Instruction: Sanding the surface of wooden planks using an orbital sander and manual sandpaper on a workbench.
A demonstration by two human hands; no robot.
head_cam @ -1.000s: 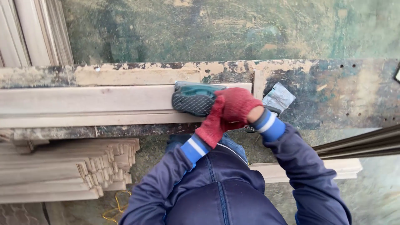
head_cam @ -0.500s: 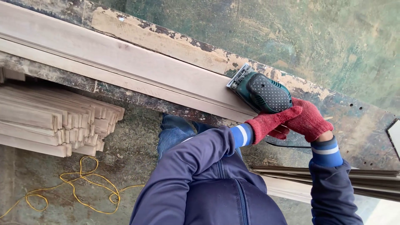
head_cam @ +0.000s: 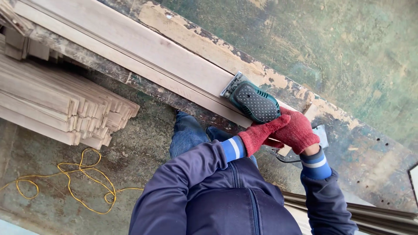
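Since half a second ago, the green electric sander (head_cam: 254,102) has stayed near the long wooden moulding's (head_cam: 143,52) end on the worn workbench (head_cam: 361,143); the left hand (head_cam: 260,134) and right hand (head_cam: 297,131), red-gloved, clasp its rear. Stacked timber strips (head_cam: 61,104) and a yellow cord (head_cam: 74,180) lie below.

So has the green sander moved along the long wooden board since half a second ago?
Cannot tell: the sander sits near the same end of the board as before, and the head camera shifted.
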